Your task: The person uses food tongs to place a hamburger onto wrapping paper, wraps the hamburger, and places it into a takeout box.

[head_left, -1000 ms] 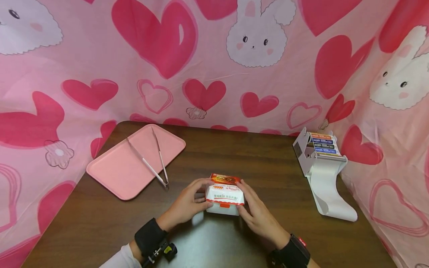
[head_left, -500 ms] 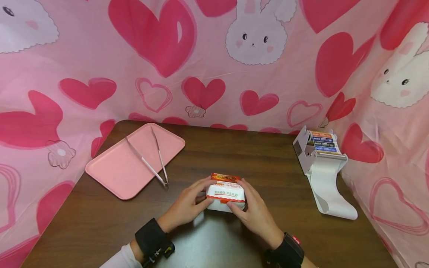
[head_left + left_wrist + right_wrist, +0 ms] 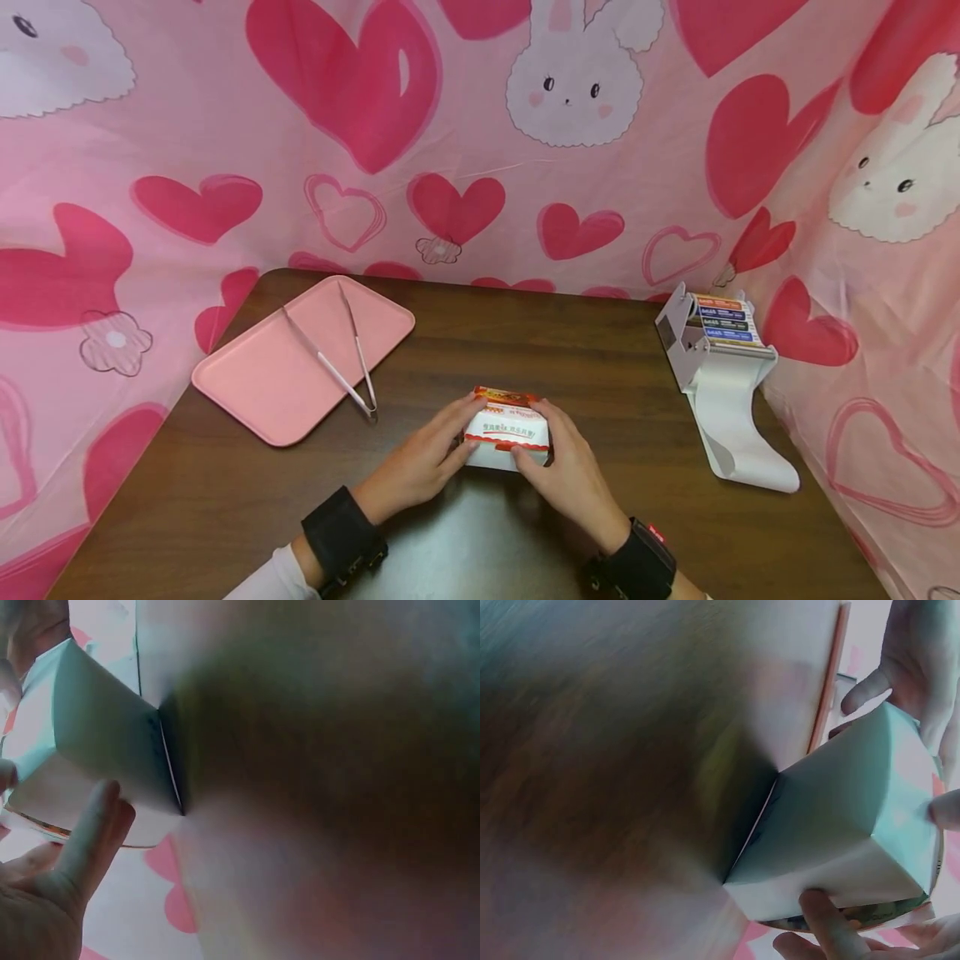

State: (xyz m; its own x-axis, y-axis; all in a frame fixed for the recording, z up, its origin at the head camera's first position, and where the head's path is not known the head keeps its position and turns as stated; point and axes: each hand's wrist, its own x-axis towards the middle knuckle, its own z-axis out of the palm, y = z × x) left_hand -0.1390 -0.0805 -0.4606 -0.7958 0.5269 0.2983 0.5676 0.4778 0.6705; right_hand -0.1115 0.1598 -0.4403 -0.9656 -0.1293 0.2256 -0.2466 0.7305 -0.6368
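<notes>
A small cardboard burger box (image 3: pixel 502 430), white with red and orange print, stands on the brown table with its lid down. An orange tab shows at the lid's front edge. My left hand (image 3: pixel 423 454) holds the box's left side, thumb by the front corner. Opposite it, my right hand (image 3: pixel 573 475) grips the right side, its thumb reaching onto the front near the tab. In the left wrist view the plain wall of the box (image 3: pixel 105 727) shows, with left fingers (image 3: pixel 94 832) along it. From the right wrist, the box's base (image 3: pixel 817 795) sits on the tabletop.
A pink tray (image 3: pixel 262 383) lies at the left, with metal tongs (image 3: pixel 330 367) across it, their hinged end over its edge. At the right stands a white dispenser (image 3: pixel 720 333) holding labelled rolls, a white strip (image 3: pixel 735 433) curling out. A pink heart-print cloth (image 3: pixel 465 125) hangs behind.
My right thumb has moved left along the box's front, to the tab. The tab now sticks out less below the lid's edge. The box has shifted slightly away and right.
</notes>
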